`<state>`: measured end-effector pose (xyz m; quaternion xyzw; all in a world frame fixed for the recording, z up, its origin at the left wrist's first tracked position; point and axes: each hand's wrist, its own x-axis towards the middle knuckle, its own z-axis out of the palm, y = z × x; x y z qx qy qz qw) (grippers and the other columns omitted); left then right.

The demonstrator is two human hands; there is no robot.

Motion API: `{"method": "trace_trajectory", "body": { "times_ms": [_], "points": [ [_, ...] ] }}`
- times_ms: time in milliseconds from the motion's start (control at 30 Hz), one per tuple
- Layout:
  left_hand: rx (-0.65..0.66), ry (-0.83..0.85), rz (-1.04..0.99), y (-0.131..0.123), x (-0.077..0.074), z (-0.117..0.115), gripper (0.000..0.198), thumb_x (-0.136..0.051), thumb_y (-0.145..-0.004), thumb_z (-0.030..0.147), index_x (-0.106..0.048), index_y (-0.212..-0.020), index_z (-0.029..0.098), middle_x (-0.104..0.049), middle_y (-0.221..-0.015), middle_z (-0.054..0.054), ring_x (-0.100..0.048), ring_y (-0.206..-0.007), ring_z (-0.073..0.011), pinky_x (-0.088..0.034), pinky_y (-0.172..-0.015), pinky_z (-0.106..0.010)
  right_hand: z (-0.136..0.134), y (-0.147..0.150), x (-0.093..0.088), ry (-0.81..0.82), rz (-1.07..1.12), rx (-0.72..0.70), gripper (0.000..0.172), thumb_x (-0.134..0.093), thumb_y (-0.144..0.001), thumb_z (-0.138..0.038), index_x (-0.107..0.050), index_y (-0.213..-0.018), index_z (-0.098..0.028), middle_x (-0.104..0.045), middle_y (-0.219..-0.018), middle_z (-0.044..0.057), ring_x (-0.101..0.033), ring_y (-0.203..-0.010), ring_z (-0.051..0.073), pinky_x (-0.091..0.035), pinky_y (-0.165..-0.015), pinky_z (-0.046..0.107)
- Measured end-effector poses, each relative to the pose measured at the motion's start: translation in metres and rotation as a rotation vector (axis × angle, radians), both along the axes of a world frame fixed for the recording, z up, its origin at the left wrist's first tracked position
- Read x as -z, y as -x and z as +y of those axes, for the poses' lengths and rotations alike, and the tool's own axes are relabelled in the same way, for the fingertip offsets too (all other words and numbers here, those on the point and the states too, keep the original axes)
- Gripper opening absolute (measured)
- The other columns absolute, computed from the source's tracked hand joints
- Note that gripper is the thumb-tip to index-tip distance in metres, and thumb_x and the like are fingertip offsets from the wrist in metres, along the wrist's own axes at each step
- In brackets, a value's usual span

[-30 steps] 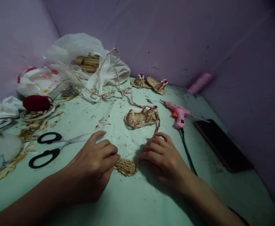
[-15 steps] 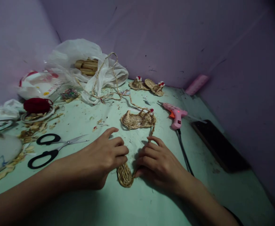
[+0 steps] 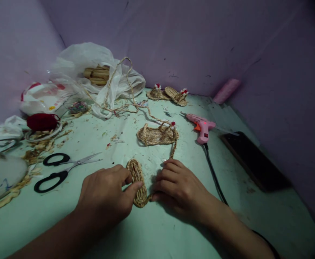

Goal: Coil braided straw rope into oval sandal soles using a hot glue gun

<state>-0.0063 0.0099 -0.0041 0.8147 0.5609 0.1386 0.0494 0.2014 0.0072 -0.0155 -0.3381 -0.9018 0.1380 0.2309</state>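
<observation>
A small oval sole of coiled braided straw cord [image 3: 139, 180] lies on the table in front of me. My left hand [image 3: 111, 189] pinches its left edge between thumb and fingers. The free braided cord [image 3: 174, 148] runs from the sole's lower end under my right hand [image 3: 175, 185], whose fingers are closed on it, and comes out beyond toward a straw slipper [image 3: 157, 136]. That slipper has a strap and red and white beads.
A pink glue gun [image 3: 202, 126] with a glowing red light lies right, beside a dark phone [image 3: 254, 162]. Scissors [image 3: 65, 169] rest open at left. Behind are plastic bags [image 3: 92, 54], red yarn [image 3: 42, 122], a beaded slipper pair [image 3: 177, 96] and straw scraps.
My left hand has turned and drawn back from over the sole, uncovering its far end, and now pinches its left edge. My right hand stays nearly in place on the cord.
</observation>
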Motion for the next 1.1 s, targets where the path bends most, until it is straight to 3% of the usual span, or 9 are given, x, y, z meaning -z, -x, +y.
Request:
{"method": "trace_trajectory", "body": {
  "times_ms": [267,533,700,900,1100],
  "points": [
    [-0.018,0.027,-0.008,-0.004,0.005,0.003,0.024,-0.055,-0.076,0.035,-0.054,-0.056,0.023,-0.060,-0.050,0.004,-0.052,-0.043,-0.0156,-0.026,-0.044,-0.025,0.006,-0.003,0.001,0.089,0.041,0.034,0.015,-0.053,-0.087,-0.018,-0.067,-0.084,-0.018,-0.066,-0.076,0.004,-0.055,-0.076,0.018,-0.038,-0.071,0.033],
    [-0.006,0.006,0.013,-0.003,0.009,0.001,0.023,-0.054,-0.077,0.034,-0.054,-0.058,0.023,-0.060,-0.052,0.003,-0.054,-0.047,-0.0167,-0.028,-0.046,-0.026,0.014,0.003,-0.001,0.107,0.039,0.041,0.008,-0.058,-0.085,-0.017,-0.066,-0.083,-0.015,-0.066,-0.078,0.006,-0.056,-0.077,0.018,-0.041,-0.070,0.032],
    [0.001,0.043,0.004,-0.004,0.006,0.001,0.023,-0.054,-0.076,0.035,-0.054,-0.057,0.022,-0.061,-0.053,0.001,-0.056,-0.049,-0.0194,-0.031,-0.048,-0.027,0.022,0.008,-0.002,0.081,0.029,-0.019,0.019,-0.049,-0.086,-0.009,-0.066,-0.081,-0.015,-0.066,-0.078,0.006,-0.056,-0.077,0.017,-0.043,-0.069,0.030],
    [-0.008,0.130,0.016,-0.004,0.004,0.002,0.024,-0.051,-0.078,0.035,-0.054,-0.059,0.022,-0.060,-0.057,-0.001,-0.057,-0.055,-0.0227,-0.033,-0.052,-0.031,0.022,0.014,0.002,0.042,0.065,-0.016,0.017,-0.051,-0.087,-0.012,-0.067,-0.081,-0.013,-0.065,-0.074,0.008,-0.055,-0.072,0.018,-0.043,-0.064,0.030],
    [0.008,0.103,0.021,-0.004,0.005,0.000,0.022,-0.051,-0.079,0.034,-0.054,-0.060,0.022,-0.060,-0.057,-0.002,-0.056,-0.054,-0.0217,-0.032,-0.052,-0.030,0.022,0.016,0.007,0.029,0.131,0.006,0.018,-0.050,-0.086,-0.011,-0.066,-0.077,-0.012,-0.064,-0.073,0.008,-0.056,-0.068,0.017,-0.045,-0.061,0.028]
  ]
}}
